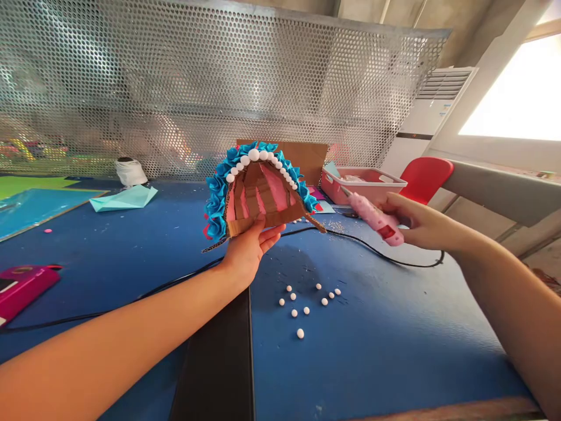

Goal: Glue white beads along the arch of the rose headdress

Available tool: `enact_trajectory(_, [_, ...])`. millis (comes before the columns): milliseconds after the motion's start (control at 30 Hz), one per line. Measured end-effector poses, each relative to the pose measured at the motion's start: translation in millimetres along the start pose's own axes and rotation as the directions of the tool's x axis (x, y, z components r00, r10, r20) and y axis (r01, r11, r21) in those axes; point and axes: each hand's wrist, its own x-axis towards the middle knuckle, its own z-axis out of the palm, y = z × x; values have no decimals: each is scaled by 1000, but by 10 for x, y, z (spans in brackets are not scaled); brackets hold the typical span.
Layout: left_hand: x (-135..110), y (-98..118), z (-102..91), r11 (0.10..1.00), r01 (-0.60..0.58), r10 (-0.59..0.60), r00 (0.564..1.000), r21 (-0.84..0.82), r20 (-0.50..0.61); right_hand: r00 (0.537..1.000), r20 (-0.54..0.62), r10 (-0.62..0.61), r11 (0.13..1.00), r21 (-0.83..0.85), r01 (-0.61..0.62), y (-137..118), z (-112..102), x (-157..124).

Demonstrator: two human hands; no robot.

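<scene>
My left hand holds up a fan-shaped cardboard craft piece by its lower edge. The piece has pink strips on brown card, a blue ruffled border and a row of white beads along its arch. My right hand grips a pink glue gun with its nozzle pointing left toward the craft piece, a short gap between them. The gun's black cord trails over the blue table. Several loose white beads lie on the table below both hands.
A pink tray and a cardboard sheet stand behind the craft. A red chair is at the right. Folded light-blue paper and a white roll lie at back left, a magenta object at the left edge. Perforated metal screen behind.
</scene>
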Motion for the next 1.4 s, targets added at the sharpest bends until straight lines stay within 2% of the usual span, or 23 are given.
enact_trajectory(67, [-2,3,0,1000,-3,3,1000,10,-5,983,-171,-59,998,5,60,-199,113,49])
enact_trajectory(133, [-2,-1,-2,1000,-11,11,1000,21,-6,920,-354,-168,986,-80,149,-420,259,78])
enact_trajectory(167, [0,-5,-4,1000,-16,16,1000,26,-6,898,-410,-160,984,-136,113,-520,330,84])
enact_trajectory(233, [4,-14,-6,999,-25,25,1000,33,-4,881,-452,-144,974,-223,44,-671,446,79])
enact_trajectory(300, [8,-22,-9,999,-35,35,999,38,0,876,-461,-142,959,-284,5,-751,519,67])
enact_trajectory(500, [13,-25,-18,997,-40,40,999,69,0,860,-450,-240,930,-361,71,-822,580,72])
enact_trajectory(800, [0,-22,-4,996,-47,46,999,81,7,856,-437,-276,921,-376,105,-906,585,84])
enact_trajectory(1167, [-41,0,17,992,-64,65,998,110,-9,829,-486,-277,914,-398,72,-941,576,87])
enact_trajectory(1400, [-29,-10,7,990,-76,78,997,119,-19,816,-498,-294,918,-384,96,-964,546,93])
